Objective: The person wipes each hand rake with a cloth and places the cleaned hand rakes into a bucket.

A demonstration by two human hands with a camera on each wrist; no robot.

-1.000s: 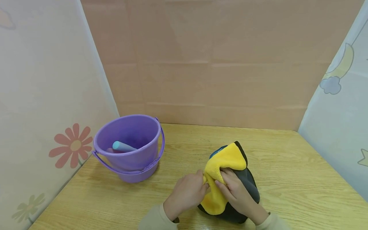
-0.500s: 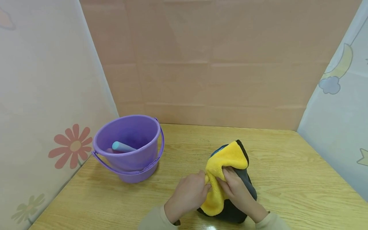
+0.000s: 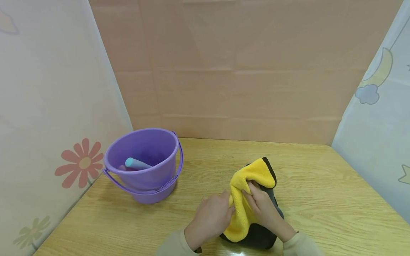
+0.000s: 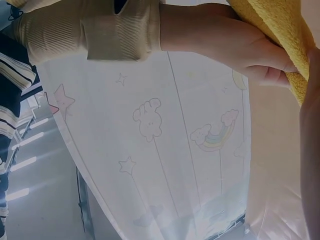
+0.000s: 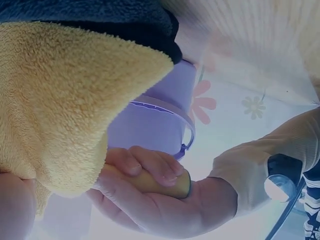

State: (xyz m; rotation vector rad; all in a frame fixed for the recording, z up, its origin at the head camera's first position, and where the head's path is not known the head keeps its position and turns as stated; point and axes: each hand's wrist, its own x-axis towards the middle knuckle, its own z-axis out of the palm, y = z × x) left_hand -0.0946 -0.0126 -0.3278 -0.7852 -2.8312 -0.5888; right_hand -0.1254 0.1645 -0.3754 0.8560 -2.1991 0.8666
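My left hand (image 3: pixel 213 215) curls round a yellow rod-like handle (image 5: pixel 155 186) with a dark end, seen most plainly in the right wrist view. Over the thing this handle belongs to drapes a plush towel (image 3: pixel 240 217), yellow on one face and dark grey on the other, with black edging. My right hand (image 3: pixel 264 208) grips the towel's folds just right of the left hand, thumb towards the handle. The towel hides the rest of the handled thing. In the left wrist view the right hand (image 4: pixel 245 45) bunches the yellow cloth (image 4: pixel 280 30).
A purple bucket (image 3: pixel 163 181) stands left of the hands, its carrying handle hanging at the front. Inside lies a light blue cylinder (image 3: pixel 136 163) beside something pinkish. The wooden table (image 3: pixel 314 185) is bounded by printed side panels and a tan backdrop (image 3: pixel 234 89).
My right hand has shifted slightly up and left with the towel. A blue patch at the towel's far edge is now almost covered, and the grey part on the right has drawn inward.
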